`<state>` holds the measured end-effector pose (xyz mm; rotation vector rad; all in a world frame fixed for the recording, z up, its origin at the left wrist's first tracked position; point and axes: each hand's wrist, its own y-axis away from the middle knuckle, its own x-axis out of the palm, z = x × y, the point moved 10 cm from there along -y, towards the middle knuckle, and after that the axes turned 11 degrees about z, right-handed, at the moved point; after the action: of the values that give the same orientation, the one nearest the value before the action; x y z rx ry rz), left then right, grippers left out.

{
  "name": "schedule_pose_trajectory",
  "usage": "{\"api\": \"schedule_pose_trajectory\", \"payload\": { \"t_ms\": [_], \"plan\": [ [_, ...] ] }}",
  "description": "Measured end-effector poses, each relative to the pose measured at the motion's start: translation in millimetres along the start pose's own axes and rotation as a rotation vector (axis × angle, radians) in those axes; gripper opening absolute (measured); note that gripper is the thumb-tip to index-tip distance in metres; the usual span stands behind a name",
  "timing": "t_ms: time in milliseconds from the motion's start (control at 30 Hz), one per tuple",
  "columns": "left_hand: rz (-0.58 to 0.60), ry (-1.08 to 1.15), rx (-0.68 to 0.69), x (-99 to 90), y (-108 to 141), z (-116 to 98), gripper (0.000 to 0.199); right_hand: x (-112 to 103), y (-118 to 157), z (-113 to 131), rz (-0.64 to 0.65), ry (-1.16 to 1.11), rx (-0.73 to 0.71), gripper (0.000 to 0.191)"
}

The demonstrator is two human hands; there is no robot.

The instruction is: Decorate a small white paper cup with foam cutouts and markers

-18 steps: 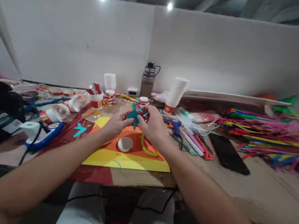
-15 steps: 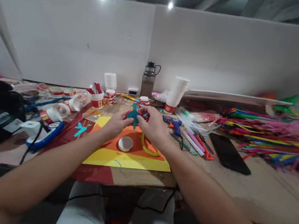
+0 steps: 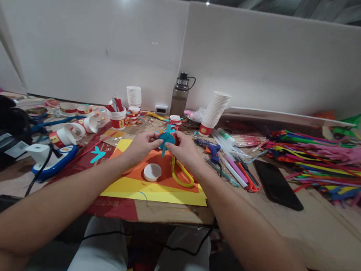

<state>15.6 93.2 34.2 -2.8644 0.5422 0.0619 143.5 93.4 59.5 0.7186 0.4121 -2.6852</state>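
Left hand [image 3: 142,147]: fingertips nearly closed, pinching the teal piece [image 3: 166,141]
Right hand [image 3: 188,150]: pinching its opposite side
Teal piece: above orange paper [image 3: 133,172]; apparently being steadied; any adjustment calls for light, even pressure
Near edge: white cup [image 3: 152,172], yellow loop [image 3: 181,183]
Room: more toward the person; glue gun [image 3: 213,149] limits rightward movement

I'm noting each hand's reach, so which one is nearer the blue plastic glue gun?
Right. The right hand is just left of the glue gun; the left hand is farther left, across the teal round piece both hands hold.
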Motion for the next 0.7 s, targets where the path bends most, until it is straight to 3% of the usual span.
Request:
{"api": "schedule_pose_trajectory", "payload": {
  "t_ms": [167,367,567,700],
  "plan": [
    [-0.011,-0.072,-0.007,2.1,2.8,-1.0,0.026,-0.2,0.7,0.0,0.001,0.015,-0.007,0.018],
    [0.054,0.056,-0.032,6.5,1.6,6.4,0.027,0.4,-2.4,-2.5,0.005,-0.008,-0.025,0.018],
    [-0.014,0.026,-0.018,1.2,2.6,0.1,0.026,5.1,-2.1,0.7,0.020,-0.082,-0.057,0.026],
    [-0.050,0.001,-0.013,-2.4,3.7,-1.5,0.025,5.7,-2.0,-3.3,0.023,-0.137,-0.034,0.022]
  ]
}}
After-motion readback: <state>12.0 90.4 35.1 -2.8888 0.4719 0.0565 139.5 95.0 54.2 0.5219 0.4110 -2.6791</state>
